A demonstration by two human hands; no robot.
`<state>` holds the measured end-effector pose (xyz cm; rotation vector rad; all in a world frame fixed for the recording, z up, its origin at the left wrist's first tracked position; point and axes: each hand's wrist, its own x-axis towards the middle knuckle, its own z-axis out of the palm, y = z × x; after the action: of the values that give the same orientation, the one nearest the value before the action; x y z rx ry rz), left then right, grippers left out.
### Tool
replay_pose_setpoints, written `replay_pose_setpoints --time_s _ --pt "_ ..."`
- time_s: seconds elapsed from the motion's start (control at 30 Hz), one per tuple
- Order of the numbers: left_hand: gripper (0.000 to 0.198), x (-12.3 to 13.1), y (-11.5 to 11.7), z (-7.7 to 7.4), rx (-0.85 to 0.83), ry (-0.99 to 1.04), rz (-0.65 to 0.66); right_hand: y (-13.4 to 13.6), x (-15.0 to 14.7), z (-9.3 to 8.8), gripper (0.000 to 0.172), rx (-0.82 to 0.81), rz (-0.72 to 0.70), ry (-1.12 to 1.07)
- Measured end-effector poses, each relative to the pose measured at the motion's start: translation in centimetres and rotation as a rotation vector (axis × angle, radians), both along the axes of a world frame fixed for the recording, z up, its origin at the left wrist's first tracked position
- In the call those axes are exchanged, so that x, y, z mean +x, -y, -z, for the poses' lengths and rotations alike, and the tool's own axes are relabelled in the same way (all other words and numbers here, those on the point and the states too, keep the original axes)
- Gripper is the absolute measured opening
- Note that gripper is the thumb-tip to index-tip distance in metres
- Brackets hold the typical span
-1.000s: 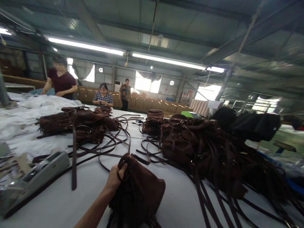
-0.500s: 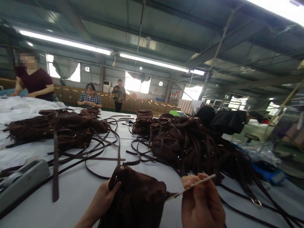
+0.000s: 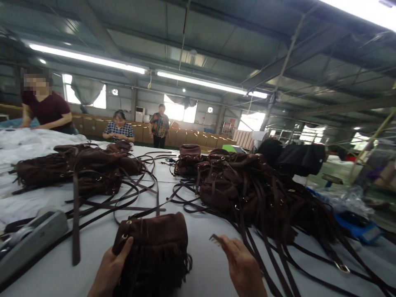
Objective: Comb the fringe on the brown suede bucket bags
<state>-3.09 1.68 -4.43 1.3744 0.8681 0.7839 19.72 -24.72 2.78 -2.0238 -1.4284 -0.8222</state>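
Note:
A dark brown fringed bag point(image 3: 154, 251) stands at the near edge of the table, its flap and gold rings toward the top. My left hand point(image 3: 113, 264) grips its left side, the thumb pressed below a ring. To the right of the bag, apart from it, my right hand point(image 3: 243, 262) is closed on a comb point(image 3: 218, 240); its teeth point left and down, and the rest is hidden by the fingers. Fringe strands hang from the bag's front and stick out at its right side.
A heap of similar brown bags point(image 3: 229, 185) lies right of centre, another pile point(image 3: 93, 163) at left, with long straps across the white table point(image 3: 198, 231). A grey metal device point(image 3: 34, 235) sits at near left. Clear plastic point(image 3: 349, 202) lies at right. Several people are beyond the table.
The bag has shifted left and turned, so its flap shows more fully. My right hand has turned, moved left and no longer has the comb at the fringe. A person at the back has stepped right.

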Motion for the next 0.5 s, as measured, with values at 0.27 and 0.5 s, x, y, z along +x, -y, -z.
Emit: replay_pose_setpoints --time_s 0.27,0.5 --pt "0.052 1.2 1.9 -1.8 -0.025 0.006 0.089 -2.3 -4.5 -1.0 0.028 -0.147 -0.229 -0.187" --pt "0.048 1.3 0.9 -1.1 -0.261 0.116 0.131 -3.5 -2.2 -0.7 0.020 -0.126 -0.258 -0.210"
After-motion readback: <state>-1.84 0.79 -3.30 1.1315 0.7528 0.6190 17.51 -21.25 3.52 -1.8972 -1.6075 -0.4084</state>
